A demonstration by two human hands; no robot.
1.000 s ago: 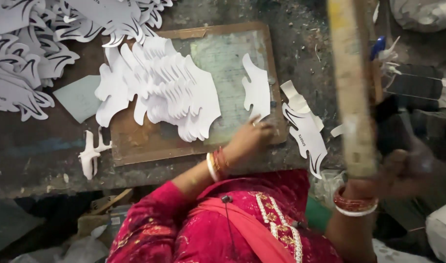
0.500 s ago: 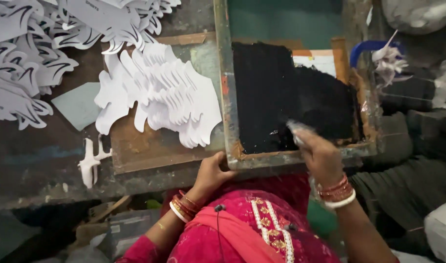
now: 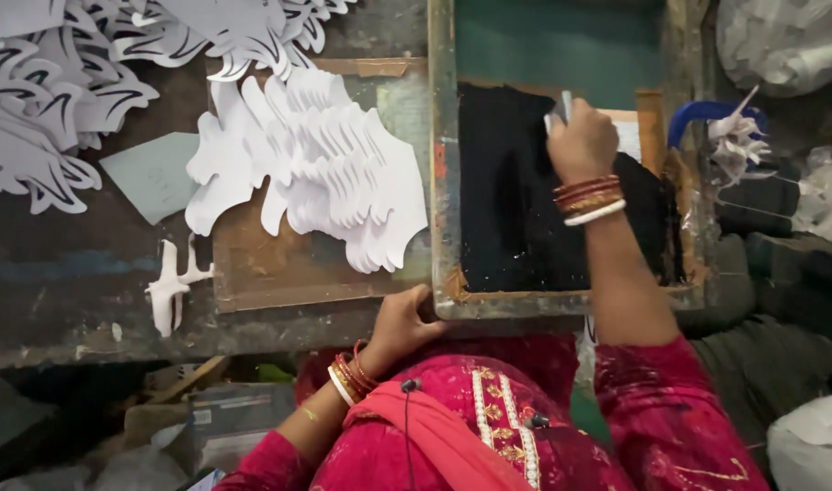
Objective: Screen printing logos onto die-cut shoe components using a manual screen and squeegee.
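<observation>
A wooden screen-printing frame (image 3: pixel 445 182) lies flat on the bench, its mesh covered in black ink (image 3: pixel 511 209). My left hand (image 3: pixel 407 323) grips the frame's near left corner. My right hand (image 3: pixel 580 141) reaches to the far part of the mesh and is closed on a small pale squeegee (image 3: pixel 558 111), mostly hidden by the fingers. A fanned stack of white paper cut-outs (image 3: pixel 320 164) lies on a board just left of the frame.
Printed white cut-outs with black outlines (image 3: pixel 61 100) are spread over the far left of the dark bench. A single small cut-out (image 3: pixel 172 284) lies near the bench's front edge. Plastic bags (image 3: pixel 780 41) and a blue-handled item (image 3: pixel 707 114) sit at the right.
The frame came down from upright onto the board. My left hand left the cut-out and took the frame's corner. My right hand has moved from the near edge to the far part of the mesh.
</observation>
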